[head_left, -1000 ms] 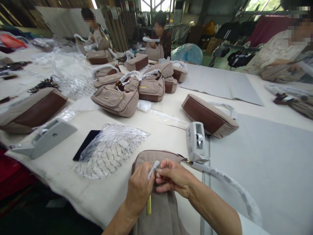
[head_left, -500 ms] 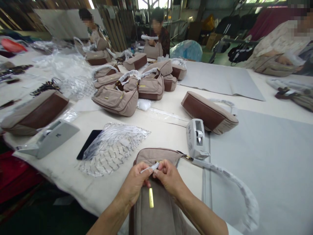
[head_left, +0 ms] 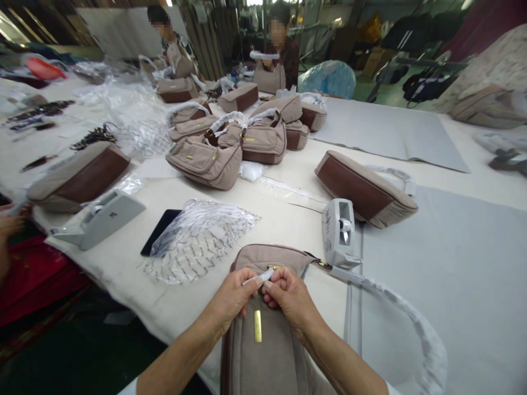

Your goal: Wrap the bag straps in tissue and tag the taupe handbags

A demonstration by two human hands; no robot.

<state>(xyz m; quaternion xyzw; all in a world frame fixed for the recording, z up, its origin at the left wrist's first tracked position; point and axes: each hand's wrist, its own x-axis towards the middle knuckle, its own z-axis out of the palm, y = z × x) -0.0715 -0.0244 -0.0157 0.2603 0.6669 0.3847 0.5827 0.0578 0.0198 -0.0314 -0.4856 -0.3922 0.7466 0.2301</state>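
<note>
A taupe handbag (head_left: 272, 351) lies in front of me, with a gold plate (head_left: 257, 326) on its face and a gold zipper (head_left: 275, 267) near its top. Over the bag, my left hand (head_left: 236, 293) pinches one end of a white wrapped strip (head_left: 259, 277). The fingers of my right hand (head_left: 288, 293) are closed on the strip's other end, close to the zipper; whether they also grip a zipper pull is hidden. The bag's shoulder strap (head_left: 395, 299), covered in white wrap, curves away to the right.
Two tape dispensers (head_left: 338, 233) stand on the table, one beyond my bag and one at left. A dark tablet-like object (head_left: 161, 231) lies partly under clear printed plastic (head_left: 201, 241). Several taupe handbags (head_left: 206, 159) sit farther back. Other people work around the table.
My view has shifted a little to the left. Both hands stay pinched on the white strip over the bag. At the left edge another person's hand has come into view beside a bag.
</note>
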